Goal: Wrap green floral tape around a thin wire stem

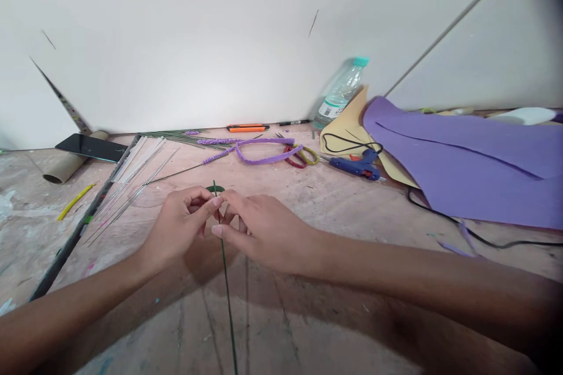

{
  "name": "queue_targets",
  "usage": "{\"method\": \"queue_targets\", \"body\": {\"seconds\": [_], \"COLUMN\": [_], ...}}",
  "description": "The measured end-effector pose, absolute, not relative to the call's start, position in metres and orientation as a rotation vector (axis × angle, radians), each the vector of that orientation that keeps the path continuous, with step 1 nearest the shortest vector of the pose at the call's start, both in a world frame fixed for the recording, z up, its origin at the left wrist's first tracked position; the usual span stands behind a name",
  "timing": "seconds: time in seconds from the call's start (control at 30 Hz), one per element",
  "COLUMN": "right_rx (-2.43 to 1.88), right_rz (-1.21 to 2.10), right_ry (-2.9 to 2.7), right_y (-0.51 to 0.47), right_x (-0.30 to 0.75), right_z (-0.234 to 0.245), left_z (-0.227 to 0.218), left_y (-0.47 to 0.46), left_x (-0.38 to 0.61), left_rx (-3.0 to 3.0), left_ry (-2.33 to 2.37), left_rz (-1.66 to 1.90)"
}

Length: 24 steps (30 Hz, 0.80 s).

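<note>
Pinching green wire (226, 272), left hand (178, 227) meets right hand (266, 233) — bottle (341, 94) capped.

We lose the wire (226, 281) at the bottom edge; our fingers (204, 194) cover its middle. Foam sheet (484, 170) and cable (505, 246) run off right.

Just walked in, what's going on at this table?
A person pinches a thin green wire with the left hand and right hand, which meet near its upper end; a small green piece shows just above them. Farther back on the table lie a blue glue gun, scissors, loose wires and a purple foam sheet.
</note>
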State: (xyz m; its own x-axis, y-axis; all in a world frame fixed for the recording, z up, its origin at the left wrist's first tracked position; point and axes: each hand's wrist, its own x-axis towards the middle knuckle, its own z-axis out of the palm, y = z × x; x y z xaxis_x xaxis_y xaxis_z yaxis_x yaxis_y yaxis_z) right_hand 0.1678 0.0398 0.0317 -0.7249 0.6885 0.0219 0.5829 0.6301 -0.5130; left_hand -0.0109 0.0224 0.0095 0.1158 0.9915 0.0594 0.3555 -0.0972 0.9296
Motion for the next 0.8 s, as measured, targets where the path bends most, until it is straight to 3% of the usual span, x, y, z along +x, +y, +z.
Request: {"method": "queue_targets", "body": {"seconds": [0.13,0.37,0.6,0.8], "right_rx": [-1.161,-1.88,-2.139,-2.12], "right_rz": [0.484,-0.105,-0.066,-0.032], "right_ry": [-2.695,-2.425,-2.486,-2.642], "right_y": [0.055,0.146,0.195,0.189], "right_x": [0.183,0.256,0.29,0.299], "right_z": [0.035,0.032,0.016,0.017], "left_z": [0.014,0.049,0.048,0.038], "left_y": [0.029,0.045,0.046,0.047], "left_x": [-0.016,-0.044,-0.059,-0.055], "left_rx": [1.57,1.664,2.226,2.353], "left_ry": [1.354,1.354,1.563,1.53], "left_rz": [0.975,0.876,0.657,0.617]}}
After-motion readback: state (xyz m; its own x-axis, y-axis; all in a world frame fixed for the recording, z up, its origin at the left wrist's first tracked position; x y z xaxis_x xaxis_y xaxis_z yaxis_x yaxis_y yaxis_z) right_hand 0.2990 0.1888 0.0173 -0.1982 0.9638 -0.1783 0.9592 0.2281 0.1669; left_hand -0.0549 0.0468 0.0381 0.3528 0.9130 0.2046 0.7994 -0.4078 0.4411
